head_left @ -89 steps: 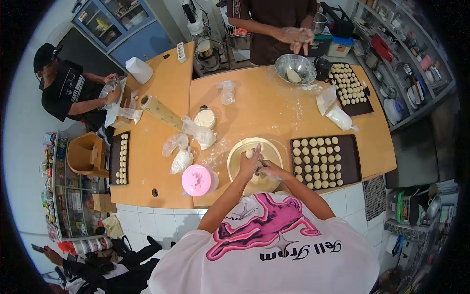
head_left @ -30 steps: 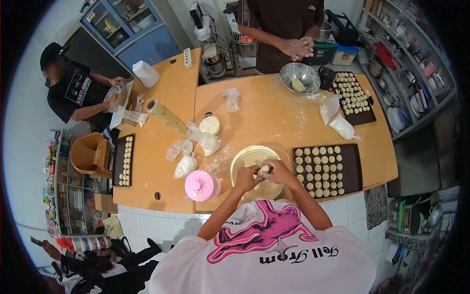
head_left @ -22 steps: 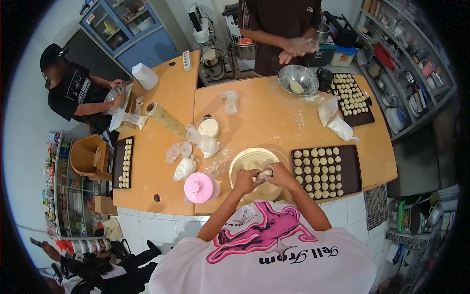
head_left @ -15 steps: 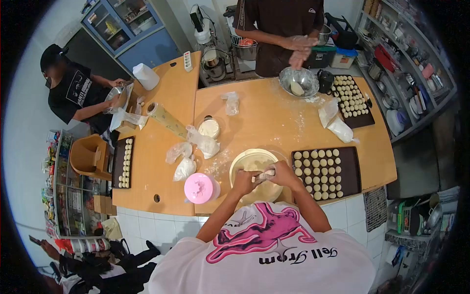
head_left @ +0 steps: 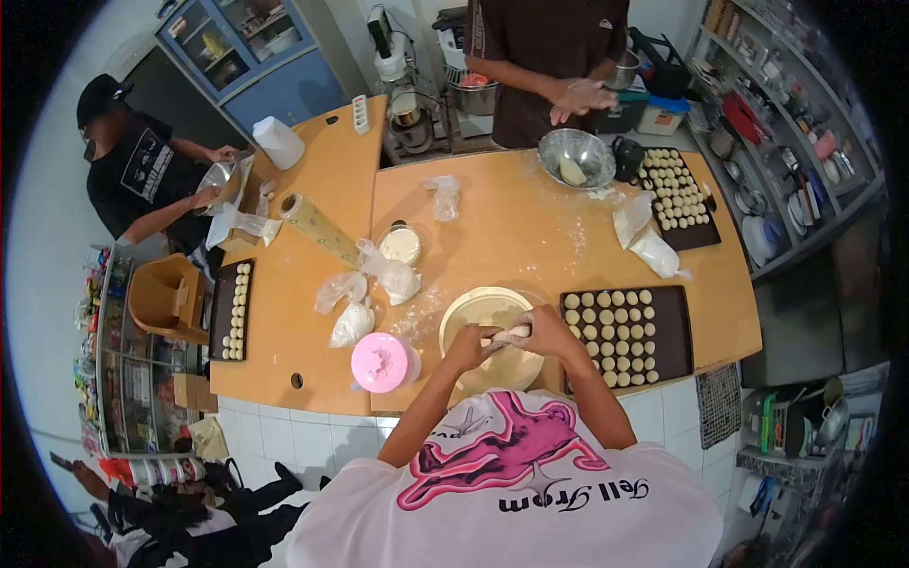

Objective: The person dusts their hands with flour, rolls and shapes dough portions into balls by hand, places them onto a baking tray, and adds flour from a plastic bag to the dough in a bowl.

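Pale, lumpy dough point(head_left: 514, 333) over a round bowl point(head_left: 490, 308), just below centre; my left hand point(head_left: 468, 347) and right hand point(head_left: 546, 333) grip it, fingers curled.

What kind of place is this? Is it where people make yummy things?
Probably a small bakery or baking kitchen. Dough balls sit in rows on a dark tray, a stand mixer stands behind the table, and a bag of white powder looks like flour.

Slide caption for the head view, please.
Both hands hold dough over a bowl, between a pink tub and a tray of dough balls.
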`<control>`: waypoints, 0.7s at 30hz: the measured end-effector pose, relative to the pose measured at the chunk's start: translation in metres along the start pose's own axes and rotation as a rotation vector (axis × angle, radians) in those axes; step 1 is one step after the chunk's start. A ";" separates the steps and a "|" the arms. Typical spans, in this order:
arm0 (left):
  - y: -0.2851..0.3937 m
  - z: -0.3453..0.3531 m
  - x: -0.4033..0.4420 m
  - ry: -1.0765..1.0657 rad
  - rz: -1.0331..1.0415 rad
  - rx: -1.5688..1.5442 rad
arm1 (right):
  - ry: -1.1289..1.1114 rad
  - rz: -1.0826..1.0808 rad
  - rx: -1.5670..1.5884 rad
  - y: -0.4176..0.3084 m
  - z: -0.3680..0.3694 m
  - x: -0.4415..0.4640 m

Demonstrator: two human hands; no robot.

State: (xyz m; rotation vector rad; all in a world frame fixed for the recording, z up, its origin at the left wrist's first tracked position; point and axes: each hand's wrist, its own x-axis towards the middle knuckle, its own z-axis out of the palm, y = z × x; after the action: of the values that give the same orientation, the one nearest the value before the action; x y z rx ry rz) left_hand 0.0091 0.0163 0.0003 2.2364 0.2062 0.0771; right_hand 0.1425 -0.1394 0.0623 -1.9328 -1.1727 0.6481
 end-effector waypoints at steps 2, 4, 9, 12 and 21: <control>-0.001 0.002 0.001 -0.002 -0.002 -0.057 | 0.008 -0.009 -0.006 -0.002 -0.002 -0.003; -0.004 0.004 0.000 0.023 -0.030 -0.125 | 0.006 -0.033 -0.012 -0.010 -0.004 -0.002; -0.001 0.001 -0.001 -0.035 -0.096 -0.107 | 0.019 -0.049 -0.022 -0.005 0.000 -0.005; -0.004 0.003 -0.001 -0.036 -0.102 -0.127 | 0.018 -0.049 -0.023 -0.008 -0.001 -0.006; 0.012 0.011 -0.002 0.101 0.098 -0.163 | -0.004 0.078 0.038 -0.004 0.001 -0.001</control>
State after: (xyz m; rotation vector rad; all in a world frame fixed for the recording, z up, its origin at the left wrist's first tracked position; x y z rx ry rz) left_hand 0.0099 0.0003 0.0034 2.0810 0.1398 0.2514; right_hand 0.1392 -0.1386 0.0646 -1.9542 -1.0839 0.7108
